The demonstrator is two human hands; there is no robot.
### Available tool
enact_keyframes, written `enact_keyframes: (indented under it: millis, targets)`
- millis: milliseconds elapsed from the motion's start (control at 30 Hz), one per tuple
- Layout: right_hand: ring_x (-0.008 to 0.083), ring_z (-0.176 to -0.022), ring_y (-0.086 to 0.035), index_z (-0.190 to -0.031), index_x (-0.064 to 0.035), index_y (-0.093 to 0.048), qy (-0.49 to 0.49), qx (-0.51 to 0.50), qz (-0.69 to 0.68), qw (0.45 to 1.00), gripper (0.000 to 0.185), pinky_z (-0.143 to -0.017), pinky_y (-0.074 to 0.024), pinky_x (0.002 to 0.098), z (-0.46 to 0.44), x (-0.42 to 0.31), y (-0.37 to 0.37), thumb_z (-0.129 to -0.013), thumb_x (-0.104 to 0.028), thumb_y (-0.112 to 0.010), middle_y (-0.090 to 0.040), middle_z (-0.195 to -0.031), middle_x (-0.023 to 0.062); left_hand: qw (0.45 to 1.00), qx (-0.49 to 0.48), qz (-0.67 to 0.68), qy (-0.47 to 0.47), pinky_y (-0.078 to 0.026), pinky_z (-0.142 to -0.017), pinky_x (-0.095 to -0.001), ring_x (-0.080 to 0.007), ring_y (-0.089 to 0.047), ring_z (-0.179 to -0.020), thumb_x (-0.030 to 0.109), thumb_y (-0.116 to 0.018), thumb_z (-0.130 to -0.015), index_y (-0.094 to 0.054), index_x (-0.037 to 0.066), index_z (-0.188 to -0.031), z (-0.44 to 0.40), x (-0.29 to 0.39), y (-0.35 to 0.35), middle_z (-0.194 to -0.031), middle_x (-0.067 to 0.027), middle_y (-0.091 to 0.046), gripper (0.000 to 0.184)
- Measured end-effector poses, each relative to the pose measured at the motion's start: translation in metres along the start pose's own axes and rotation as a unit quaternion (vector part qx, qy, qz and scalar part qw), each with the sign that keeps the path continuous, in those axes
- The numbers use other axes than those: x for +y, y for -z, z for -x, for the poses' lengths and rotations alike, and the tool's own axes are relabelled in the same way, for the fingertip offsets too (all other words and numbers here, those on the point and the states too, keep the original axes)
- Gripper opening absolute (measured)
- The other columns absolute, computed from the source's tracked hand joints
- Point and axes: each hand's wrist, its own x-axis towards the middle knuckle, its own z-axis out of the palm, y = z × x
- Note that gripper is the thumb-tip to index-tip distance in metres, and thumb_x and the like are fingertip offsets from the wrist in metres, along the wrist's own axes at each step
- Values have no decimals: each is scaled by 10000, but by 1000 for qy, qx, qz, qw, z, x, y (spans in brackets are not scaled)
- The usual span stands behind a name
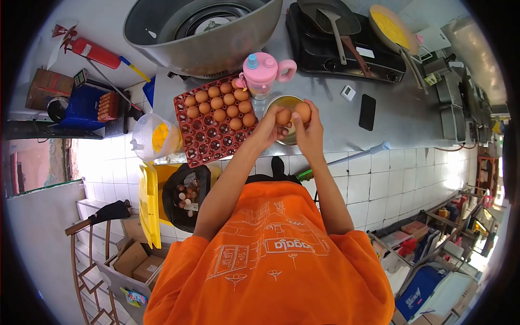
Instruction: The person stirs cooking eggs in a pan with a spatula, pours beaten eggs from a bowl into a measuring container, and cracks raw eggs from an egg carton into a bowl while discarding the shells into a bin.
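Observation:
Both hands are over a metal bowl (291, 101) with yellowish liquid in it, at the counter's front edge. My left hand (267, 130) is closed around a brown egg (283, 116). In my right hand (310, 132) is another brown egg (303, 112), held close beside the first. To the left lies a red egg tray (203, 138), with brown eggs in its back and right cells and its front left cells bare. A clear pitcher (142, 138) holding yellow yolks stands left of the tray. Fingers partly hide the bowl.
A pink cup (260, 73) stands behind the bowl, near a large metal machine (216, 51). Right of these are a black stove (325, 62) with pans, a small white device (348, 92) and a black phone (367, 112). A yellow bin (150, 203) with eggshells is below the tray.

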Motion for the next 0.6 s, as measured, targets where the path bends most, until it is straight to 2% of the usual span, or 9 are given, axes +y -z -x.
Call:
enact_keyframes:
  millis: [33, 67, 100, 133, 167, 267, 300, 400, 600]
  targets:
    - [200, -764, -603, -1321, -14, -501, -74, 4, -96, 993, 446, -677, -504, 290, 0, 4, 3, -987, -291, -604, -629, -1006, 121, 1000, 1, 0, 0, -358, -475, -233, -106, -510, -571, 427, -395, -983, -579, 124, -1044, 1, 0, 3, -818, -4, -610, 360]
    - [200, -764, -603, -1321, -14, -501, -73, 5, -96, 993, 446, -677, -504, 290, -3, 10, 11, -987, -291, -604, -629, -1006, 121, 999, 2, 35, -15, -397, -500, -232, -113, -541, -600, 406, -450, -982, -593, 112, -1046, 2, 2, 6, -845, -17, -628, 333]
    - [150, -675, -551, -1296, -30, -523, -216, -76, -207, 951, 430, -607, -460, 257, -10, 12, 24, -991, -326, -592, -610, -922, 86, 997, 2, 69, -30, -436, -525, -232, -120, -572, -628, 384, -505, -982, -606, 99, -1047, 2, 4, 9, -872, -30, -646, 309]
    - [101, -587, -498, -1271, -45, -544, -350, -153, -310, 871, 420, -537, -417, 223, -15, 7, 32, -996, -360, -580, -591, -839, 50, 997, 0, 67, -29, -436, -525, -232, -120, -572, -628, 384, -505, -982, -606, 99, -1047, 2, 4, 13, -872, -30, -646, 309]
    - [44, -525, -400, -1185, -82, -537, -367, -154, -344, 850, 353, -465, -308, 192, -19, 1, 33, -998, -381, -562, -532, -763, 30, 998, 23, 2, -60, -455, -543, -229, -116, -590, -654, 353, -566, -969, -615, 81, -1093, 1, 4, 17, -900, -43, -655, 303]
    - [45, -533, -406, -1109, -91, -487, -430, -177, -347, 815, 311, -463, -314, 204, -31, 14, 38, -995, -369, -568, -526, -750, 29, 978, 14, -162, -133, -452, -544, -219, -97, -600, -672, 308, -655, -947, -610, 44, -1197, 9, 13, 12, -893, -45, -659, 366]
    - [45, -533, -406, -1109, -91, -487, -429, -179, -347, 815, 311, -463, -314, 204, -35, 14, 40, -995, -369, -568, -526, -750, 29, 949, -16, -261, -174, -430, -528, -213, -82, -593, -664, 294, -681, -938, -597, 25, -1257, 13, 17, 9, -858, -34, -653, 425]
    - [48, -529, -399, -1053, -102, -442, -428, -261, -307, 809, 293, -454, -299, 211, -43, 18, 41, -991, -357, -572, -508, -738, 26, 923, -33, -349, -160, -393, -516, -209, -57, -570, -641, 284, -700, -925, -561, 7, -1328, 14, 22, 0, -769, -6, -633, 508]
    - [72, -633, -511, -1189, -66, -511, -336, -317, -277, 843, 379, -537, -385, 208, -39, 33, 44, -962, -347, -625, -583, -809, 38, 919, 23, -345, -191, -379, -521, -207, -43, -555, -634, 281, -717, -899, -574, 16, -1315, 5, 9, 10, -725, 6, -627, 515]
